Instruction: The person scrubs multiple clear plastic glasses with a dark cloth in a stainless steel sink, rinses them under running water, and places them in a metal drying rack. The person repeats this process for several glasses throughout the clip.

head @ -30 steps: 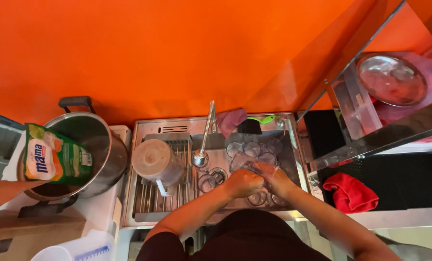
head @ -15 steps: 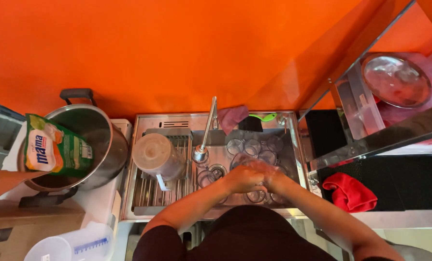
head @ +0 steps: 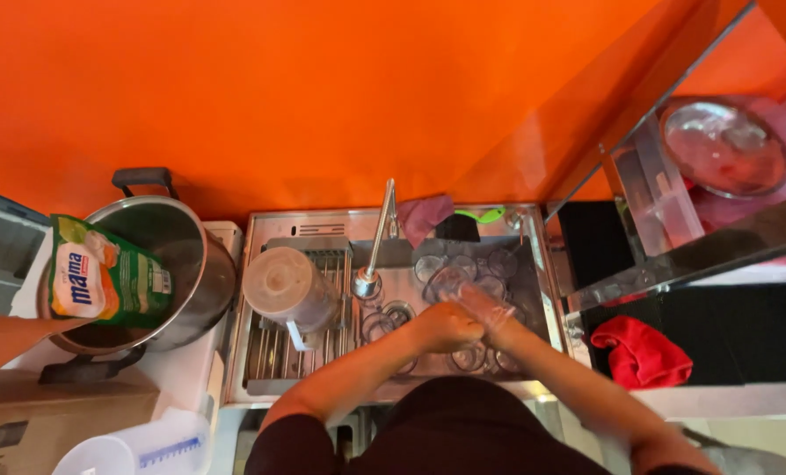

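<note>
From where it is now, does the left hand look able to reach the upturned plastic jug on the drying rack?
Probably yes. The left hand is over the sink basin beside the drying rack, and the upturned plastic jug sits just to its left with only the faucet spout nearby. The right hand is busy with a clear glass.

To your left stands a large steel stockpot [head: 178,264] holding a green pouch [head: 103,277]; a red cloth [head: 641,350] lies right.

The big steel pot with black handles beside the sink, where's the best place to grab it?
Probably grip the big steel pot by its two black loop handles, one at the wall side, one at the near side; a green detergent pouch covers its left rim.
</note>
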